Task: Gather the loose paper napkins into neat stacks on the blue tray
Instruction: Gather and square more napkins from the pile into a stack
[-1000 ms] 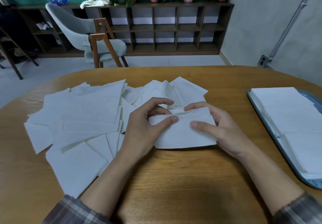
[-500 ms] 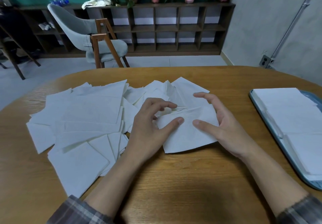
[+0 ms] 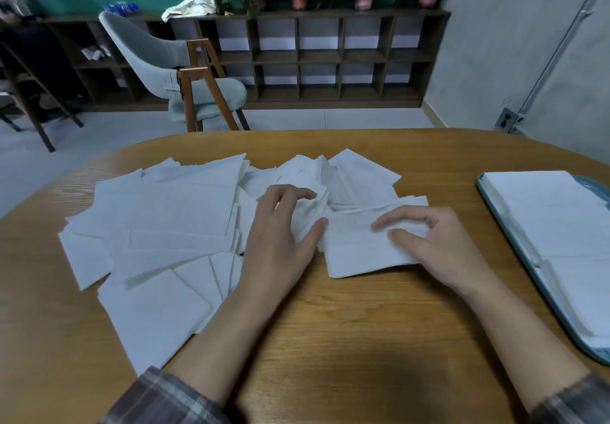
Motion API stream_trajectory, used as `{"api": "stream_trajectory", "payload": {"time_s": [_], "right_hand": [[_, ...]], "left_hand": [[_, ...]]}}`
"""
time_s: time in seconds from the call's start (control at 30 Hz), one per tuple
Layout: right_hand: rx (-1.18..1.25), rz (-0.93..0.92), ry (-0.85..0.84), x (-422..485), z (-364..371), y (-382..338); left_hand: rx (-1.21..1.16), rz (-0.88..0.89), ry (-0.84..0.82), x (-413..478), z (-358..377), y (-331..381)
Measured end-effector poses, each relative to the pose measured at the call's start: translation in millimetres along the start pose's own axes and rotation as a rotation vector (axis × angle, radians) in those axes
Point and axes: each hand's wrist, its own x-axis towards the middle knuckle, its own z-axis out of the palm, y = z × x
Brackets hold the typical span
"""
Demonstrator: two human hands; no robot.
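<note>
The left sleeve (image 3: 165, 400) and the right sleeve (image 3: 574, 404) are of grey plaid cloth, with darker bands and thin pale lines crossing. Their cuffs end partway up the forearms. The left hand (image 3: 280, 245) and the right hand (image 3: 442, 252) are bare.

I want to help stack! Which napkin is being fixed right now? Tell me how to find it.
On the wooden table, look between the messy pile of loose napkins and the blue tray. The napkin lies there under the right hand, which pinches it. Unlike its neighbours, it is wrinkled and lies mostly on bare wood.
</note>
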Motion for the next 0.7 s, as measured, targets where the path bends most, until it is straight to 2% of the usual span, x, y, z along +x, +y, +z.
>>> {"api": "stream_trajectory", "payload": {"time_s": [0.13, 0.3, 0.43, 0.57, 0.7], "right_hand": [[-0.118, 0.08, 0.122, 4, 2, 11], [-0.113, 0.086, 0.245, 3, 0, 10], [-0.097, 0.063, 0.276, 3, -1, 9], [-0.092, 0.05, 0.299, 3, -1, 11], [-0.088, 0.063, 0.39, 5, -4, 14]], "left_hand": [[0.158, -0.042, -0.074, 4, 4, -11], [0.149, -0.028, -0.032, 6, 6, -17], [0.098, -0.032, -0.014, 8, 6, -18], [0.136, 0.013, -0.038, 8, 6, -23], [0.148, 0.081, -0.078, 7, 6, -21]]}}
